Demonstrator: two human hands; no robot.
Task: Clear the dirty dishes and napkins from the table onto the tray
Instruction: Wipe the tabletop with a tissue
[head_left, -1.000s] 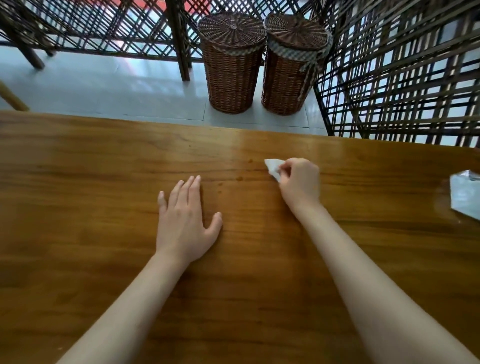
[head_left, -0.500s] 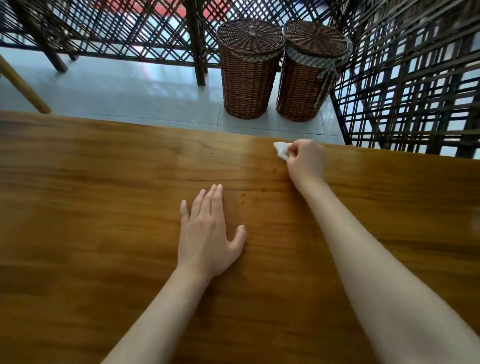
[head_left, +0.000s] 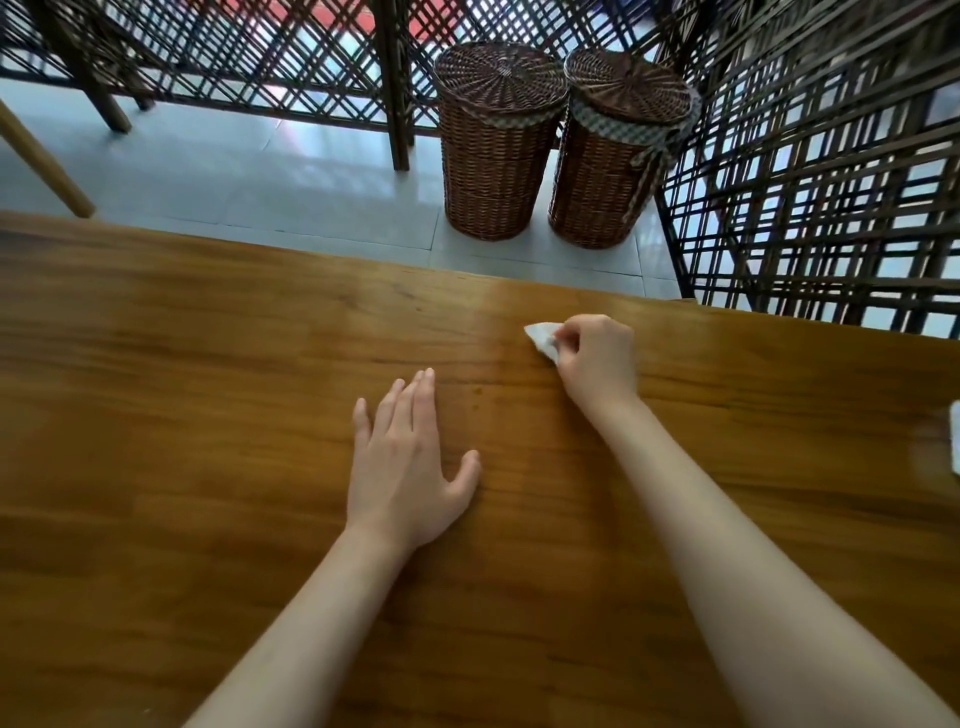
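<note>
Napkin, small, white, crumpled, sits on the table near the far edge, pinched by curled fingers of the right hand. Left hand lies flat on the table, nearer the camera than the napkin and to its left, fingers straight and together, thumb spread out. Pale object at the table's right side, cut off by the frame. Beyond the table's far edge, two wicker baskets with lids stand on the tiled floor, against a lattice screen.

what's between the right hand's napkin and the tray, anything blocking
The right hand already pinches the white napkin, so nothing separates those two. The tray is not in view, so that route cannot be judged. The wooden table around it is bare; the left hand rests flat.
</note>
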